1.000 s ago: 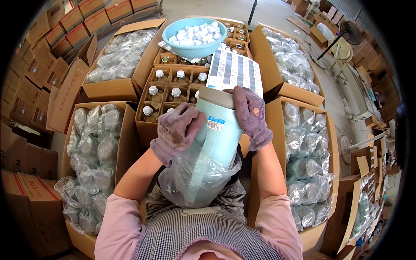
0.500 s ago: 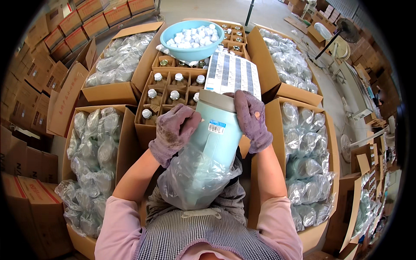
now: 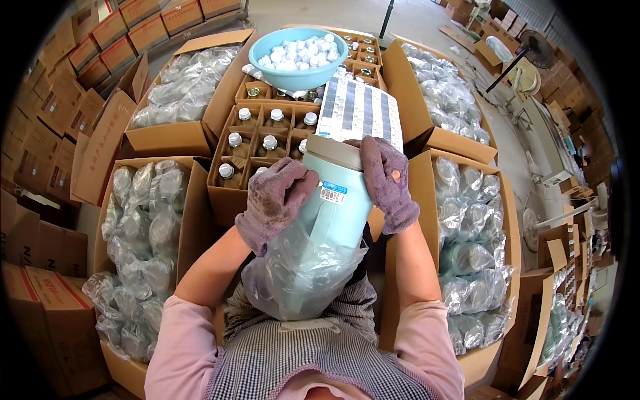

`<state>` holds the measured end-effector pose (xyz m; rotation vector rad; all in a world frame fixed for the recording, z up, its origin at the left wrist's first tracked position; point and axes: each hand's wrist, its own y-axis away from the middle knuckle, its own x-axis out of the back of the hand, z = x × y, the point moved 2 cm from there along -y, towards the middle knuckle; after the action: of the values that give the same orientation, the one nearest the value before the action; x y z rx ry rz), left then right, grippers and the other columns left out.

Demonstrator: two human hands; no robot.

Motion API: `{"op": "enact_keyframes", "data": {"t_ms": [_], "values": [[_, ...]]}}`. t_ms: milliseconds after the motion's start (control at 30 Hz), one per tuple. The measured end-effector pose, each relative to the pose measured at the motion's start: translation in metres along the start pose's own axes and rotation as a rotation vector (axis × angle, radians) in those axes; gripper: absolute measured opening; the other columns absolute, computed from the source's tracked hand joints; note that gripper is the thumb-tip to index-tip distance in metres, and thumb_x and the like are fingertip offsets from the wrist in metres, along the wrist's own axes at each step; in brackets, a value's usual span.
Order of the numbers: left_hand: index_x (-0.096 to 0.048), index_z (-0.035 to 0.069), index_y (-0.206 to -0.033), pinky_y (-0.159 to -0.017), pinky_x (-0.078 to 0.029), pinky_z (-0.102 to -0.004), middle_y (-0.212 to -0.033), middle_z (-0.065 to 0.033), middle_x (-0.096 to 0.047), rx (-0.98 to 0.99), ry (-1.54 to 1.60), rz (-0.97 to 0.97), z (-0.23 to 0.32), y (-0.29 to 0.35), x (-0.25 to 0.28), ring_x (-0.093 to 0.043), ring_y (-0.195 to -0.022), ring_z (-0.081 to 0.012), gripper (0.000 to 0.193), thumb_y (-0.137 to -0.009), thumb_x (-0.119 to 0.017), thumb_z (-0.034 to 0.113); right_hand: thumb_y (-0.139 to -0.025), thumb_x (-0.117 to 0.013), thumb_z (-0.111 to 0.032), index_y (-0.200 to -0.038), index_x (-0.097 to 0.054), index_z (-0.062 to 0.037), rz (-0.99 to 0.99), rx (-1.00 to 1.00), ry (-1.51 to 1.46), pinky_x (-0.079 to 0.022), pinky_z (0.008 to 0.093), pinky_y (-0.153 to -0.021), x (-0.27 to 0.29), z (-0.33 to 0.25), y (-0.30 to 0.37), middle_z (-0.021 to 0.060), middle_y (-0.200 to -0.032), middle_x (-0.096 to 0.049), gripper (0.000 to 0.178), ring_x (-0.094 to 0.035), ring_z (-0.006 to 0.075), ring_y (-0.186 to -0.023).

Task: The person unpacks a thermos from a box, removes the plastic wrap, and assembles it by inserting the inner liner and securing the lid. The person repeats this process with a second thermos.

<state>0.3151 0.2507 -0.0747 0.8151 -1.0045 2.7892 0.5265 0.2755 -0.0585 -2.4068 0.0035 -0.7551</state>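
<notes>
A light-blue plastic jug (image 3: 353, 217) with a grey lid (image 3: 333, 152) leans up from my lap, its lid end pointing away from me. Crumpled clear plastic bag (image 3: 293, 280) surrounds its lower part. My right hand (image 3: 388, 183), in a stained purple glove, grips the jug at the lid's right side. On the jug's front is a small blue-and-white barcode sticker (image 3: 333, 192). Beside the sticker's left end, my gloved left hand (image 3: 277, 203) has its fingers pinched together; whatever they hold is hidden. Beyond the jug lies a sheet of stickers (image 3: 357, 113).
Ahead, a divided carton holds white-capped bottles (image 3: 269, 143). A light-blue basin (image 3: 293, 80) of white caps sits on the carton behind. Open cartons of plastic-wrapped glassware (image 3: 143, 220) flank me on both sides. A black fan (image 3: 535, 48) stands at the far right.
My left hand has shifted slightly right and up, closer to the sticker. The bag's folds have moved a little. My right hand keeps its grip at the lid.
</notes>
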Motion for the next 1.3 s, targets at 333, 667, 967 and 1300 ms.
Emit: {"op": "enact_keyframes", "data": {"t_ms": [333,667,967,1300], "values": [[-0.065,0.003,-0.085,-0.056,-0.049,-0.0360,-0.073,-0.0116,-0.060,-0.320,-0.104,0.054,-0.005,-0.005,-0.001,-0.059,-0.060,-0.0280,0.009,-0.076,-0.067,0.004,-0.094,-0.050,-0.006,-0.105,-0.067,-0.0028,0.024,0.122,0.019,-0.049,0.0394,-0.069,0.003,0.001,0.003,0.0155,-0.078,-0.064,0.020,-0.061,0.0319,-0.074],[-0.064,0.001,-0.087,-0.060,-0.048,-0.0333,-0.070,-0.0097,-0.059,-0.101,0.098,-0.001,-0.004,-0.007,0.007,-0.059,-0.064,-0.0247,0.009,-0.079,-0.066,0.002,-0.092,-0.052,-0.004,-0.105,-0.066,-0.0045,0.044,0.152,0.050,-0.050,0.0390,-0.070,0.000,0.003,0.004,0.0149,-0.081,-0.065,0.019,-0.062,0.0315,-0.075],[-0.065,0.003,-0.084,-0.057,-0.047,-0.0345,-0.071,-0.0103,-0.059,-0.055,0.028,-0.039,-0.001,0.002,0.000,-0.059,-0.062,-0.0254,0.006,-0.079,-0.068,0.003,-0.093,-0.050,-0.007,-0.101,-0.067,-0.0022,0.040,0.067,0.040,-0.049,0.0377,-0.069,0.000,0.001,0.004,0.0152,-0.080,-0.065,0.019,-0.061,0.0312,-0.075],[-0.065,0.002,-0.083,-0.060,-0.048,-0.0335,-0.070,-0.0098,-0.059,-0.043,0.046,0.021,0.011,0.007,0.008,-0.058,-0.064,-0.0241,0.004,-0.079,-0.064,0.000,-0.096,-0.051,-0.011,-0.095,-0.068,-0.0003,0.062,0.020,-0.045,-0.047,0.0381,-0.068,-0.002,-0.009,0.000,0.0163,-0.074,-0.061,0.021,-0.059,0.0302,-0.072]]}}
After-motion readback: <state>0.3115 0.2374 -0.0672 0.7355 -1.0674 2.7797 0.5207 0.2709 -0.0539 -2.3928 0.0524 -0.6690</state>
